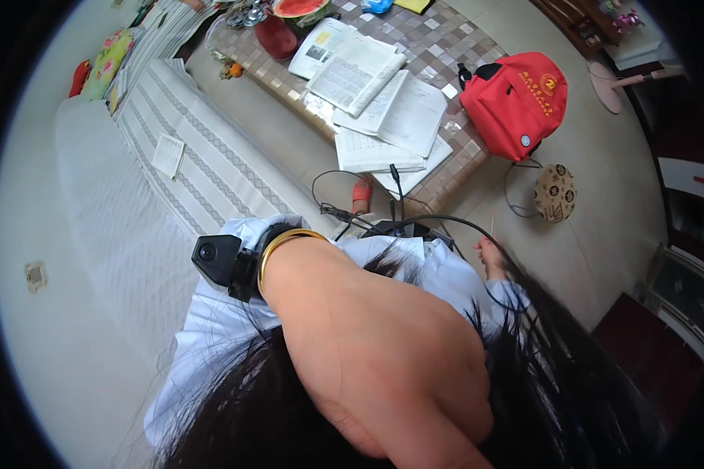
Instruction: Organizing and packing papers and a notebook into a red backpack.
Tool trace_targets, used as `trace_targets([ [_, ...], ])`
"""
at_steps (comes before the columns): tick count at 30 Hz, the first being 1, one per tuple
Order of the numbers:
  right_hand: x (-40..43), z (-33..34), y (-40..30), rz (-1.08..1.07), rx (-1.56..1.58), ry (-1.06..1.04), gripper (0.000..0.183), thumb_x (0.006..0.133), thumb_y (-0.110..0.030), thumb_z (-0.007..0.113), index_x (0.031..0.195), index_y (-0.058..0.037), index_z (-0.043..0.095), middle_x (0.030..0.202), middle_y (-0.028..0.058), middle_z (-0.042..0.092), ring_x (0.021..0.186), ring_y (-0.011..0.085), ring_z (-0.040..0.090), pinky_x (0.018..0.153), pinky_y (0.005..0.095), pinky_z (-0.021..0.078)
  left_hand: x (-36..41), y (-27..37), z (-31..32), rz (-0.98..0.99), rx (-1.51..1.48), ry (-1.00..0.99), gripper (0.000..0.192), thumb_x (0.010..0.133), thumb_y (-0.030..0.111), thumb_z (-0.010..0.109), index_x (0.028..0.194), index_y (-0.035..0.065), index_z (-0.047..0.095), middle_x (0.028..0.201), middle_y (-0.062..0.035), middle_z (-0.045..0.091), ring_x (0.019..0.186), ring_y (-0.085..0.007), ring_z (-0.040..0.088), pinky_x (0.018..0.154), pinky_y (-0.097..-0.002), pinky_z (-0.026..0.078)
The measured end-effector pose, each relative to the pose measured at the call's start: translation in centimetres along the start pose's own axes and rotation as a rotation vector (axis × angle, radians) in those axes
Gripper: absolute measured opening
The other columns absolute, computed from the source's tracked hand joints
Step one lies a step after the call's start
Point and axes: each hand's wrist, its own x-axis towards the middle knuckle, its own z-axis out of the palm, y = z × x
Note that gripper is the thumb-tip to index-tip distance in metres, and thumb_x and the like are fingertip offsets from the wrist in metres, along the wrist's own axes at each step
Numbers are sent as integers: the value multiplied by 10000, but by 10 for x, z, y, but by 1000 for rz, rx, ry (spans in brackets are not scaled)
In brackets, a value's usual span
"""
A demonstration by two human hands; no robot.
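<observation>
My left hand is raised close to the camera over dark hair. Its back faces up, and the fingertips run out of view at the bottom or are hidden. Around that wrist are a gold bangle and a black strapped camera. Lower down at the right, my right hand grips a thin, light-coloured stick that points upward. A black cable passes close to the right hand. The white sleeve shows behind it.
Ahead stands a mosaic-topped table with open books and papers, a red jug and cut watermelon. A red backpack is at its right edge. Beyond are a round stool and pink fan. A covered sofa lies left.
</observation>
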Motion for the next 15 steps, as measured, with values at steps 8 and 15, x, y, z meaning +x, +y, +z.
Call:
trace_targets([
  [8,-8,11,-67,-87,6,-92,232,808,-167,510,980,-13,512,642,77,586,428,101,473,380,214,370,1,-5,12,36,133,62,212,829,105,412,977,-20,497,686,-112,471,557,-241,475,481,-318,365],
  [15,-14,2,-54,29,24,-26,243,786,-137,481,1013,-52,484,677,65,595,387,73,416,308,200,265,8,-17,16,74,199,93,175,829,85,416,914,-17,530,658,-89,461,536,-220,470,469,-302,355],
])
